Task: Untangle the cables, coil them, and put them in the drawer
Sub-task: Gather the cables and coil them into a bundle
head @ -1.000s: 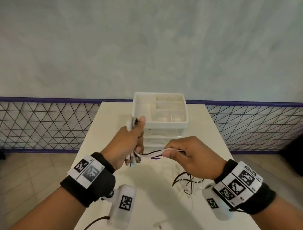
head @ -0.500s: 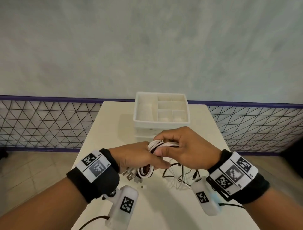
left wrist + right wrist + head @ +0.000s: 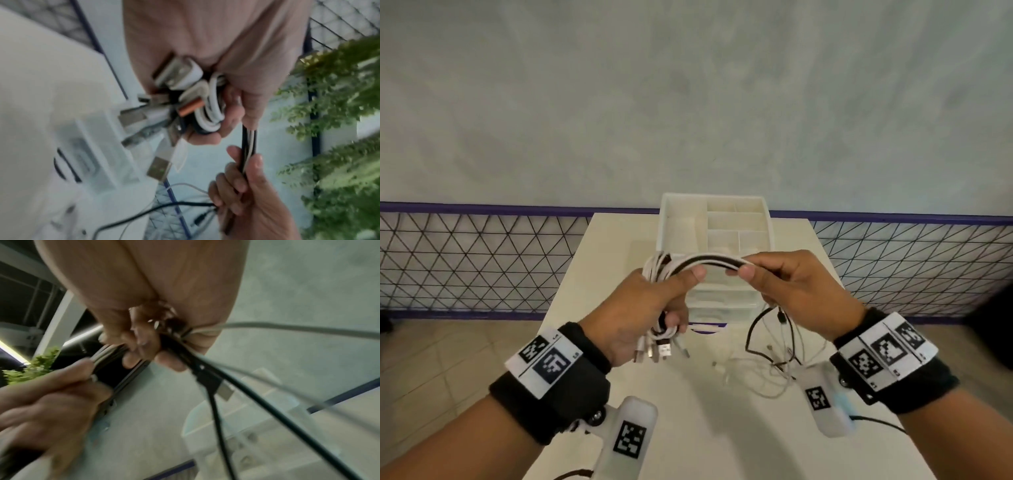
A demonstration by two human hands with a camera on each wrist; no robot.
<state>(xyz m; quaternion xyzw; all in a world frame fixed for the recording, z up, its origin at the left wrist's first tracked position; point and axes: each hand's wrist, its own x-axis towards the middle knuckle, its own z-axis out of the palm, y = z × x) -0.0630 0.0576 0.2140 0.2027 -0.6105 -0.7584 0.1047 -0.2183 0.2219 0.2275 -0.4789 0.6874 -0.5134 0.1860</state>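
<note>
The cable bundle (image 3: 709,265) spans between the two hands, its long axis running left to right in front of the drawer unit (image 3: 714,236), arched slightly upward in the middle. The left hand (image 3: 640,308) has a closed grip round the coiled part, thumb pressed on the strands, with the USB plugs (image 3: 661,349) hanging down out of the fist toward the counter (image 3: 688,428). The right hand (image 3: 798,291) pinches the other end of the span; loose black and white tails (image 3: 774,342) drop from it onto the counter, right of the drawer unit.

The left wrist view shows white loops (image 3: 209,110) and a copper-coloured plug (image 3: 190,108) packed in the palm, hidden from the head view. The right wrist view shows a black connector (image 3: 213,384) dangling below the fingers.

The tray compartments (image 3: 736,219) on top of the drawer unit hold nothing visible.
</note>
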